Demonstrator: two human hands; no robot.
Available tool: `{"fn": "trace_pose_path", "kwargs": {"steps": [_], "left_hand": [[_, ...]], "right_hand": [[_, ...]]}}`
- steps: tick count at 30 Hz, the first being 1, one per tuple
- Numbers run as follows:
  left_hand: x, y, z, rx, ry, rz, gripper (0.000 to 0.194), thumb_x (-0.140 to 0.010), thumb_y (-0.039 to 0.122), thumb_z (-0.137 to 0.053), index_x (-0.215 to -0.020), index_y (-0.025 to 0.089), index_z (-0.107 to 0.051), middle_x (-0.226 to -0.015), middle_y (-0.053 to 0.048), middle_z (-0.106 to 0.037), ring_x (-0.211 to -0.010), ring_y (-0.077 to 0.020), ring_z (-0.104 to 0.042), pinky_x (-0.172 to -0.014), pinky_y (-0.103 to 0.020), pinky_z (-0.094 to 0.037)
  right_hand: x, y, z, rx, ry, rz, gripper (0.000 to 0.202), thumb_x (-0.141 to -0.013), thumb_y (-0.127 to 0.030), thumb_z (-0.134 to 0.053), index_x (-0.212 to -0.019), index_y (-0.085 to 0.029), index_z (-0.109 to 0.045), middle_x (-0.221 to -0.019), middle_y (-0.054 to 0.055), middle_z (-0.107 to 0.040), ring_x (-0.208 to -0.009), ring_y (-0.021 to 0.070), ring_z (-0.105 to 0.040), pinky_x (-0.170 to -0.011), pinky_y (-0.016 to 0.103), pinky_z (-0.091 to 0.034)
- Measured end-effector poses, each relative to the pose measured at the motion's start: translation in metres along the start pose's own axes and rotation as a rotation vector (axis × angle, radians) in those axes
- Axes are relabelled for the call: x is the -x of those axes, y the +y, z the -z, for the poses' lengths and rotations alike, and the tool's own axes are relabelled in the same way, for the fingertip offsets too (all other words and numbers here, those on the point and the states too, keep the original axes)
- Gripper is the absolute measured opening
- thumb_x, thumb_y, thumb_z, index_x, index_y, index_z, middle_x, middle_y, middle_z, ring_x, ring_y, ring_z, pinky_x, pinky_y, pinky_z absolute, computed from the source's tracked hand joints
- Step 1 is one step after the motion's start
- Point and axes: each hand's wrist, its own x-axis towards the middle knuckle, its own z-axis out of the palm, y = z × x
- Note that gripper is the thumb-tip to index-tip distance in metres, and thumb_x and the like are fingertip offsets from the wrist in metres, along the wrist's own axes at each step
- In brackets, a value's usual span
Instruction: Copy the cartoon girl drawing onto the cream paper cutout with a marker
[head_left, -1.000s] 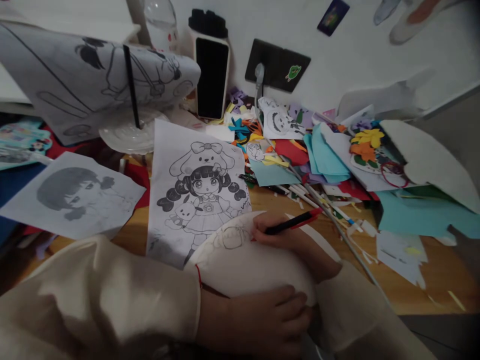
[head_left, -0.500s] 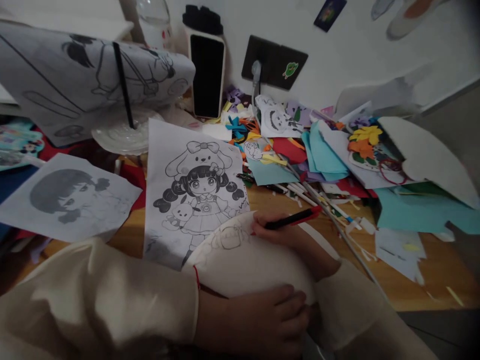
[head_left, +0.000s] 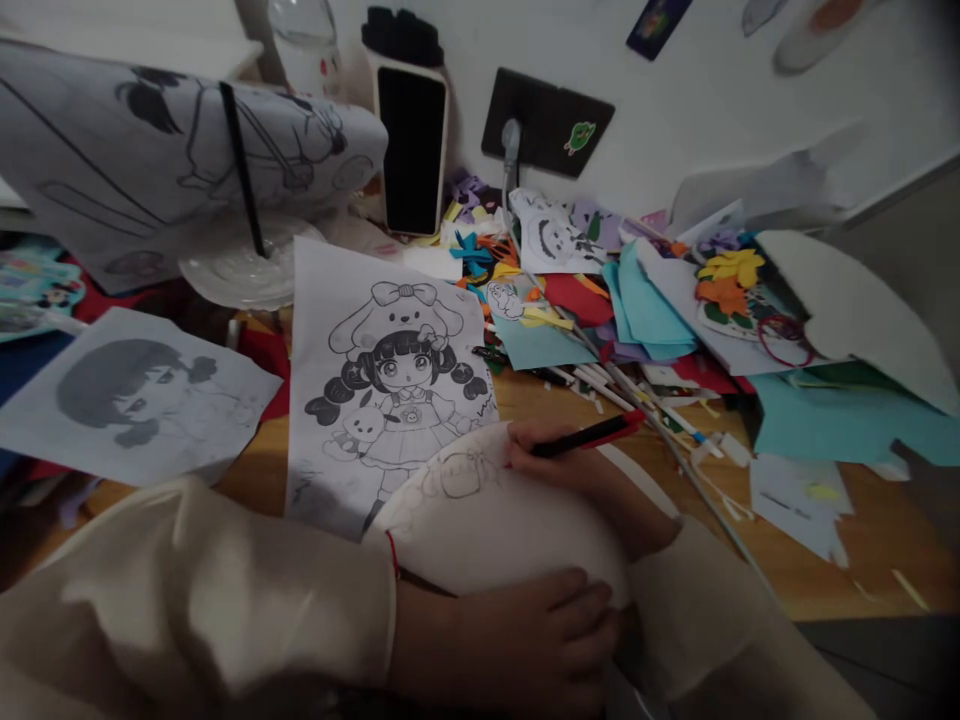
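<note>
1. A wooden desk (head_left: 810,595) is covered along its back edge with coloured paper scraps (head_left: 472,255).
2. A large line-drawing sheet (head_left: 90,150) is propped up at the desk's back left corner.
3. A white rounded panel (head_left: 502,530) is placed at the middle of the desk's front edge, which is hidden there. Faint outlines are drawn near its far rim.
4. A printed sheet (head_left: 390,400), showing a cartoon figure in a dog-eared hat, is laid just behind the panel and partly covered by it.
5. A grey portrait sheet (head_left: 142,400) is laid nearer the desk's left edge.
6. The left hand (head_left: 517,640) is laid across the panel's near rim, fingers bent; whether the rim is clamped cannot be told. It is kept apart from the right hand.
7. The right hand (head_left: 577,480) is rested on the panel's far part, its fingers closed around a pen.
8. A dark phone (head_left: 412,150) is stood upright at the desk's back edge.
9. The black and red pen (head_left: 589,435) is held slanted, its tip directed at the outlines; contact cannot be made out.
</note>
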Motion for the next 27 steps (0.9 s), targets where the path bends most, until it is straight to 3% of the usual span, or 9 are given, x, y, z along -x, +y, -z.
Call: {"fn": "trace_pose_path", "kwargs": {"steps": [17,27], "left_hand": [[-0.001,-0.001,0.002,0.002,0.0,0.001,0.026,-0.086,0.03,-0.039,-0.096,0.027,-0.063,-0.122,-0.007,-0.056,-0.114,-0.0244,-0.053,-0.097,-0.042,-0.036],[-0.001,-0.001,0.0,0.0,0.012,0.005,0.027,-0.086,0.031,-0.039,-0.096,0.027,-0.063,-0.123,-0.008,-0.056,-0.114,-0.025,-0.053,-0.098,-0.041,-0.035]], "right_hand": [[0.002,0.006,0.001,0.03,-0.041,0.026,0.031,-0.075,-0.014,-0.048,-0.053,-0.018,-0.026,-0.05,-0.006,-0.028,-0.048,0.0068,-0.029,-0.046,0.023,-0.023],[0.004,0.012,-0.001,-0.112,-0.107,0.059,0.034,-0.077,-0.014,-0.05,-0.054,-0.018,-0.026,-0.052,-0.006,-0.03,-0.049,0.0068,-0.03,-0.047,0.022,-0.025]]}}
